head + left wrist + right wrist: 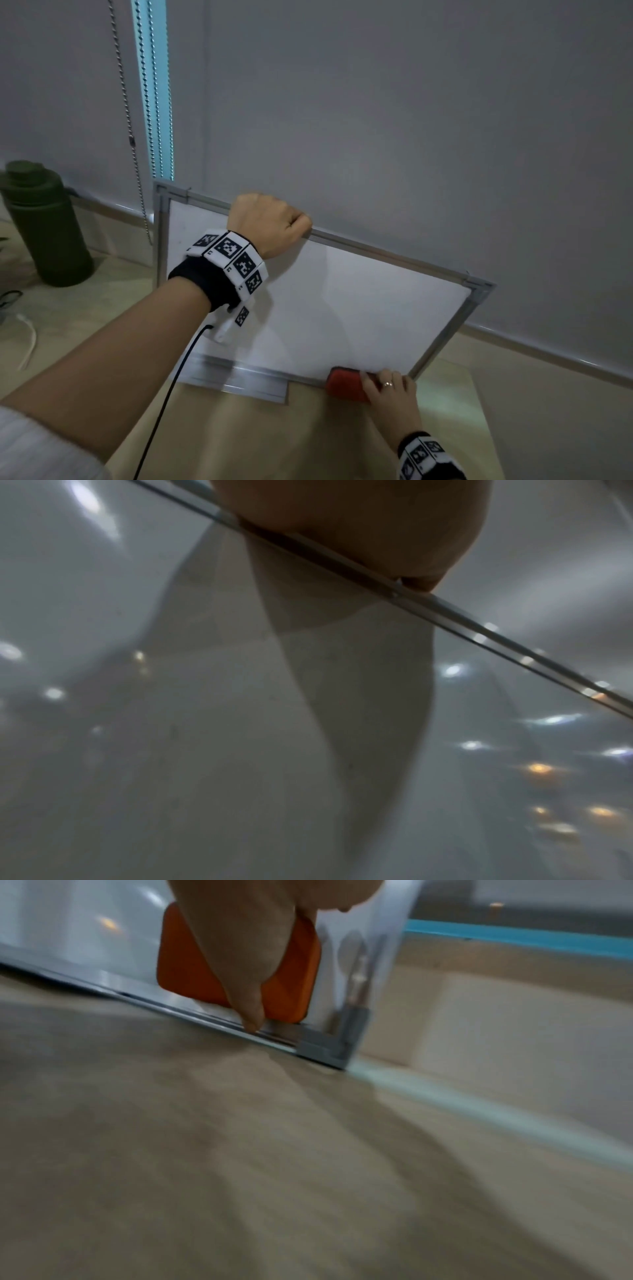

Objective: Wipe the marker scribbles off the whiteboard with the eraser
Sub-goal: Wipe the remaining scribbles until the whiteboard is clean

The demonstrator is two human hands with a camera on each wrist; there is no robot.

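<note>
A metal-framed whiteboard (pixel 342 301) stands tilted on the wooden table, leaning back toward the grey blind. Its white surface shows no marks that I can make out. My left hand (pixel 270 219) grips the top frame (pixel 445 607), fingers curled over the edge. My right hand (pixel 390 387) holds the red-orange eraser (pixel 346 383) against the board's bottom right, close to the corner piece (pixel 329 1045). In the right wrist view the eraser (pixel 291 969) lies flat on the board with a fingertip (pixel 251 1023) touching the lower frame.
A dark green bottle (pixel 44 222) stands at the far left of the table (pixel 274 442). A white cable (pixel 29 342) lies near it. Bead chains (pixel 132 137) hang from the blind. A metal tray (pixel 239 377) runs along the board's bottom left.
</note>
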